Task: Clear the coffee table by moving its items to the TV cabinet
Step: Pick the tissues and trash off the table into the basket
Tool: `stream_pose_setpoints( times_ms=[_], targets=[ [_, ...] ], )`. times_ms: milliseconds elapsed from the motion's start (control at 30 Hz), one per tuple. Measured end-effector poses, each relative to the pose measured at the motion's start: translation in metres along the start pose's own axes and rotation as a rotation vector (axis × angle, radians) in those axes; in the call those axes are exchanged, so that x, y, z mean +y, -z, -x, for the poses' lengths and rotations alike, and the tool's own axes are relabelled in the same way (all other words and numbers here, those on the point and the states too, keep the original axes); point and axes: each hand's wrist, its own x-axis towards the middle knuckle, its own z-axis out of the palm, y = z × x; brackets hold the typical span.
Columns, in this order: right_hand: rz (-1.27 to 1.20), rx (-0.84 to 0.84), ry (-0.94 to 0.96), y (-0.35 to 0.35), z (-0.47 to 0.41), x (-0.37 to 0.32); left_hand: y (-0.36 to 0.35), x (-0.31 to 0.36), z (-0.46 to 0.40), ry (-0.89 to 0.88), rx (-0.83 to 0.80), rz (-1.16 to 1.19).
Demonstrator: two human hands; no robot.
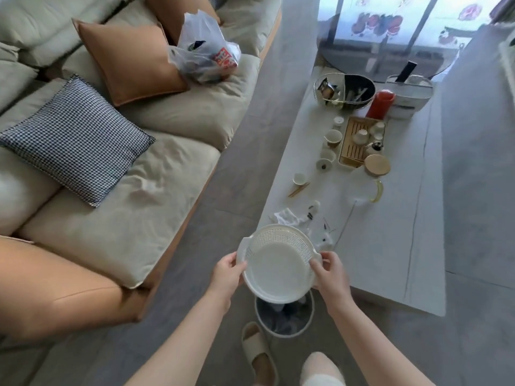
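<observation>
Sofa [156, 162] along the left, with cushions and a plastic bag [206, 54]. Coffee table [395, 246], long and pale, along the right; strip of bare floor [245, 168] between the two as the open lane for walking. Far half of the table crowded: wire bowl [344, 91], red container [380, 104], wooden tea tray [359, 140] with small cups, glass jug [367, 182] with wooden lid; all likely fragile, best lifted singly or on the tray. Near end: crumpled tissue [289, 217] and scattered scraps. Waste bin [284, 319] on the floor at the near table corner, directly below the colander [278, 263]. Colander: white perforated plastic, judged light, stiff, not slippery; held tilted in the air beyond the table's near edge, above the bin. Left hand [227, 274] pinching the left rim, right hand [330, 270] curled round the right handle; rim and handles the natural holds. Slippers at bottom, close to the bin: a tripping point when turning.
</observation>
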Motion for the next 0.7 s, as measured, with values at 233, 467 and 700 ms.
stream_pose_setpoints(
  times_ms=[233,467,700],
  targets=[
    [-0.069,0.060,-0.064,-0.017,-0.044,0.002,-0.024,-0.006,-0.056,0.094,-0.076,0.005],
    [-0.035,0.011,-0.117,-0.021,-0.104,0.015,-0.059,-0.013,-0.102,0.135,0.012,0.043],
    [-0.086,-0.129,-0.183,-0.025,-0.154,0.028,-0.081,-0.015,-0.145,0.103,0.078,0.044]
  ],
)
